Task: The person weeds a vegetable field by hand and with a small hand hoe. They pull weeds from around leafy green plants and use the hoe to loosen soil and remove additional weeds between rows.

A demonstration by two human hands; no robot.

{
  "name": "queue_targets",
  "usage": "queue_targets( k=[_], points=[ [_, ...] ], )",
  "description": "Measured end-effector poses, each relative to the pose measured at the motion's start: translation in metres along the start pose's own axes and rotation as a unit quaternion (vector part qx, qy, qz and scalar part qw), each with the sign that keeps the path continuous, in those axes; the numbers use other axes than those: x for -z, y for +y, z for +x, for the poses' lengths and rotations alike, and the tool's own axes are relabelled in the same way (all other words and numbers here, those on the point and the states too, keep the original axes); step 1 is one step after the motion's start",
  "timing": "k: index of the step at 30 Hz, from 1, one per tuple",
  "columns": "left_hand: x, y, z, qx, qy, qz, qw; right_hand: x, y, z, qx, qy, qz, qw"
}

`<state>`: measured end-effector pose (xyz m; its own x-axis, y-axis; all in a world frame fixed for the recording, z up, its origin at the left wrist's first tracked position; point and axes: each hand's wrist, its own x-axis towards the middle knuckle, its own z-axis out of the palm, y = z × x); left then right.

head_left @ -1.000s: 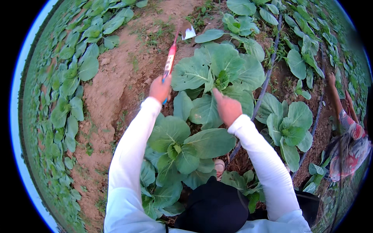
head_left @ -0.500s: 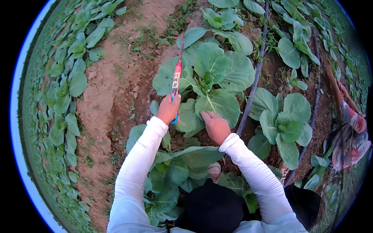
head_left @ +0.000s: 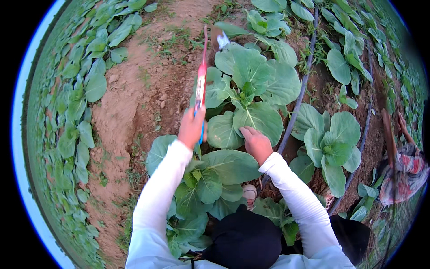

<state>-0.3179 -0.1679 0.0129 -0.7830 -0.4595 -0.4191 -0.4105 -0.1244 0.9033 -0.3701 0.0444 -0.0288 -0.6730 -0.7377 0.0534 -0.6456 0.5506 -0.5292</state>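
Note:
My left hand (head_left: 191, 127) is closed round the blue-ended grip of a hand hoe (head_left: 200, 85) with a slim red handle and a printed label. The hoe's metal blade (head_left: 219, 39) is lifted and blurred near the far-left leaves of a broad-leaved cabbage plant (head_left: 245, 96). Bent fingers of my right hand (head_left: 256, 142) pinch the near edge of one of that plant's leaves (head_left: 256, 120); the thumb is mostly hidden. Closer to me, a second cabbage plant (head_left: 209, 184) spreads below my hands.
A grey drip hose (head_left: 295, 112) runs just right of the plant. Beyond it grows another cabbage (head_left: 335, 145), and another person (head_left: 401, 175) crouches at far right. Bare soil (head_left: 116, 121) lies to the left. A shoe (head_left: 250, 195) shows between the near leaves.
My left hand has drawn the hoe slightly left and tilted it upright, its blade now showing above the leaves. My right hand stays at the same leaf. The whole view has shifted slightly.

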Motion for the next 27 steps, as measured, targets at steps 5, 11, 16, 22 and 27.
queue_targets(
  k=[5, 11, 16, 22, 27],
  points=[
    [0.034, 0.031, 0.120, -0.041, 0.055, 0.221, 0.973, -0.001, -0.014, 0.005, -0.003, -0.013, 0.023, 1.000],
    [0.083, -0.058, 0.051, -0.026, 0.019, 0.396, 0.918, 0.002, -0.002, -0.002, -0.008, 0.017, 0.033, 0.999],
    [0.129, -0.119, -0.078, 0.051, 0.026, 0.269, 0.962, 0.006, -0.005, -0.005, -0.020, -0.005, 0.061, 0.998],
    [0.129, -0.130, -0.084, -0.013, 0.052, 0.061, 0.997, 0.031, -0.008, -0.017, -0.053, 0.057, 0.146, 0.986],
    [0.103, -0.065, -0.006, -0.034, 0.110, 0.303, 0.946, 0.052, -0.009, -0.046, -0.154, 0.170, 0.186, 0.955]
  ],
)
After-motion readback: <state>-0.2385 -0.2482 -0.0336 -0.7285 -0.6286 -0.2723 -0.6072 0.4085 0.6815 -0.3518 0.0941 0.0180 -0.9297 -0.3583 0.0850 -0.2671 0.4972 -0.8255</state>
